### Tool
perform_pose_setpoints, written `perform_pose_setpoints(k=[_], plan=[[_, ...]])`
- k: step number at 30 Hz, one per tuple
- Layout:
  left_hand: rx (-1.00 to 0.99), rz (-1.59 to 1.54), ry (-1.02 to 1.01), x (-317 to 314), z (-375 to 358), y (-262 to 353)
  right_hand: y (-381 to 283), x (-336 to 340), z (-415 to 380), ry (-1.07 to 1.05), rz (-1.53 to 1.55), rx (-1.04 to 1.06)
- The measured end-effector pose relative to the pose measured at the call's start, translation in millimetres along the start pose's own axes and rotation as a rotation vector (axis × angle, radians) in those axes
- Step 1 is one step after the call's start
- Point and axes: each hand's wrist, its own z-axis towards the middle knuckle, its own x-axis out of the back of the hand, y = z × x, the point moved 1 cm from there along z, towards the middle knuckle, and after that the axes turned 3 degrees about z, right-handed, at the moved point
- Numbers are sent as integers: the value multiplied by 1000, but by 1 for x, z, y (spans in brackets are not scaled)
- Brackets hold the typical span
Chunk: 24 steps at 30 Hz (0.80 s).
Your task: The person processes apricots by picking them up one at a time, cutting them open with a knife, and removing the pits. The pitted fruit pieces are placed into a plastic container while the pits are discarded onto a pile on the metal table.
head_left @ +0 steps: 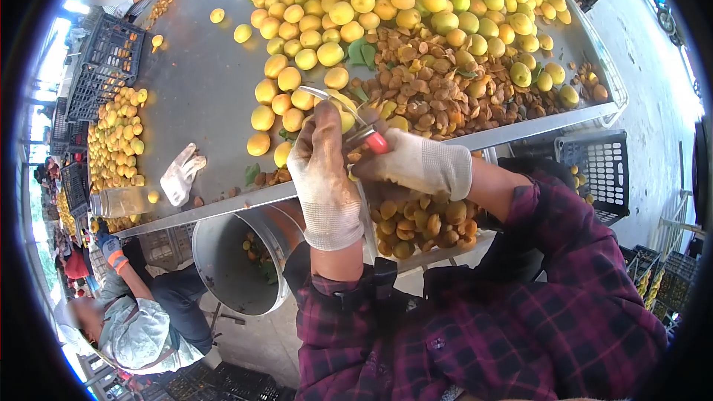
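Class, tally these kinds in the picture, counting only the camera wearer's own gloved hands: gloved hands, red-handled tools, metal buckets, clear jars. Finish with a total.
Gloved hands (left hand, right hand): 2
Red-handled tool: 1
Metal bucket: 1
Clear jar: 1
Total: 5

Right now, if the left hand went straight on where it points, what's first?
The left hand probably meets the curved blade first, just ahead, then a loose yellow fruit; depth is unclear.
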Motion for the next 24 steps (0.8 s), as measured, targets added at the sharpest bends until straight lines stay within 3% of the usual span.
perform_pose_setpoints(k=[2,3,4,6,7,11,13,15,17,21,23,24], plan=[[-30,0,21,3,5,-5,-14,3,4,339,-64,-528],[-65,1,40,5,7,-5,-13,4,7,275,-77,-584],[-68,-3,41,6,8,-6,-5,1,7,274,-82,-583],[-173,142,66,9,7,-3,10,-9,8,154,-40,-276],[-177,143,69,9,6,-1,9,-12,9,37,90,25],[-73,58,45,10,-2,5,1,-4,1,-199,-53,149],[11,-15,23,12,0,1,3,0,1,-187,-129,91],[-71,-55,-14,15,5,-6,-5,2,1,-171,-207,30],[-68,-37,-21,10,3,-2,-22,6,4,77,255,-519],[-7,-47,-35,0,-8,10,-7,-4,4,-28,500,-564],[-33,-9,-32,7,-4,6,-1,-10,4,220,177,-351],[-61,25,-32,7,-1,7,-5,-10,5,217,177,-347]])
